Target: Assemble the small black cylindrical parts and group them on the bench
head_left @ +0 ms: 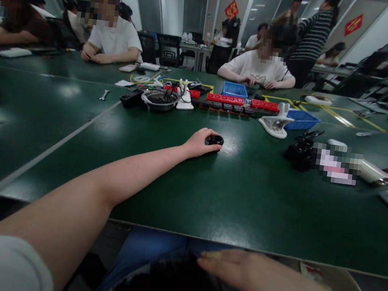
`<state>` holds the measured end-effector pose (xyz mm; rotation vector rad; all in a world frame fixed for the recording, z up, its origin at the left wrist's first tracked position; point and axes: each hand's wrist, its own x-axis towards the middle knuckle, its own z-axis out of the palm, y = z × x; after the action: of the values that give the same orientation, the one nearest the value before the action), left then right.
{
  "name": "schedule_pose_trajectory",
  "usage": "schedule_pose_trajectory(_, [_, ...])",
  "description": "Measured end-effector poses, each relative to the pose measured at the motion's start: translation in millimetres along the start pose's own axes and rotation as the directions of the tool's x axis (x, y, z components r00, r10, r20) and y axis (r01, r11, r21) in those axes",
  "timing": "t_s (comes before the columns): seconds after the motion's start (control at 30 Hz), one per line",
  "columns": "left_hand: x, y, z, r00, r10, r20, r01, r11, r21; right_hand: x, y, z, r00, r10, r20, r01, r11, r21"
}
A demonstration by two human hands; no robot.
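With my left arm stretched out over the green table, my left hand (198,143) is closed around a small black cylinder with a round opening on top (218,140). Thumb and fingers curve about its sides, and it rests on or just above the tabletop. My right hand (251,279) is low in the view, below the table edge and slightly blurred. Its fingers are stretched out beside a dark, shiny mass (164,287) over my lap; I cannot make out what that is. Nothing shows in the right hand.
Across the green table (243,204) stand a dark round bowl (160,100), red strips (225,99), blue bins (302,120) and a white clip stand (275,127). Black parts (300,152) lie at right, a wrench (104,95) at left. Several people sit opposite.
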<state>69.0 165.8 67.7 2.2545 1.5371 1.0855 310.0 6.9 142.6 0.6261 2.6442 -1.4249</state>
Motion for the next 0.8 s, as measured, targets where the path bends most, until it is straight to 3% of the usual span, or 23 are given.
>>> schedule_pose_trajectory(0.07, [0,0,-0.5,1.0,-0.006,0.001,0.006,1.0,0.001,-10,-5,-45,1.0,-0.014,-0.01,0.014,1.0,0.025])
schedule_pose_trajectory(0.17, [1,2,-1.3,1.0,-0.019,0.004,0.019,1.0,0.006,19,22,-112,0.995,-0.003,-0.1,0.015,0.993,0.117])
schedule_pose_trajectory(0.2, [1,3,-1.8,1.0,-0.024,0.006,0.024,1.0,0.005,37,40,-130,0.978,-0.001,-0.207,0.028,0.991,0.128])
schedule_pose_trajectory(0.27, [2,5,-3.0,1.0,-0.021,0.015,0.021,1.0,0.008,78,79,-158,0.898,0.025,-0.439,0.009,0.997,0.075])
schedule_pose_trajectory(0.3, [2,5,-3.7,1.0,-0.012,0.018,0.012,1.0,0.01,98,97,-167,0.878,0.054,-0.475,-0.038,0.998,0.043])
schedule_pose_trajectory(0.4, [3,5,-5.6,1.0,0.011,0.021,-0.011,1.0,0.005,142,132,-176,0.913,0.067,-0.402,-0.095,0.994,-0.05])
schedule_pose_trajectory(0.53, [6,2,-6.6,0.998,-0.034,0.058,0.036,0.998,-0.041,168,138,-173,0.976,-0.114,-0.183,0.076,0.976,-0.204])
schedule_pose_trajectory(0.63, [8,0,-6.6,0.992,-0.079,0.099,0.087,0.993,-0.076,175,135,-174,0.976,-0.204,-0.075,0.181,0.955,-0.234])
schedule_pose_trajectory(0.8, [10,0,-8.7,0.988,-0.099,0.12,0.11,0.99,-0.084,176,138,-178,0.965,-0.259,-0.049,0.246,0.951,-0.188])
